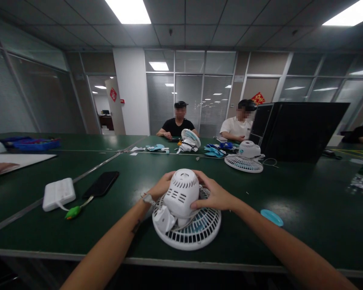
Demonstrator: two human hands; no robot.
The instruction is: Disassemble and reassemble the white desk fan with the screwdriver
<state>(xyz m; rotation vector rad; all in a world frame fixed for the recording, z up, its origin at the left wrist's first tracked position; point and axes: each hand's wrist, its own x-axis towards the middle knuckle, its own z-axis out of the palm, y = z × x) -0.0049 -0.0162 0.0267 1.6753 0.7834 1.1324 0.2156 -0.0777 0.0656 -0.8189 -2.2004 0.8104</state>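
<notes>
- Fan (pixel 186 235) lies face down on the green worktop (pixel 290 189), just in front of you near the front edge. Its grille is flat on the surface and its domed motor housing (pixel 181 191) points up.
- Handling, as a judgement: it is thin white plastic, so probably light and fairly stiff. The grille ribs look slender and would likely flex or crack under a squeeze, and the smooth dome may slip in a loose grip.
- The best hold looks to be the housing itself, low on its vented sides, not the ribs or the small bracket at its base.
- Your left hand (pixel 159 187) comes in from the left with the wrist bent, fingers wrapped on the housing's left side.
- Your right hand (pixel 213 196) mirrors it. The forearm crosses from the lower right and the fingers curl against the right side.
- A blue disc (pixel 271 217) lies to the right, apart from the fan. A black phone (pixel 101 184) and a white power block (pixel 59 194) lie well to the left.
</notes>
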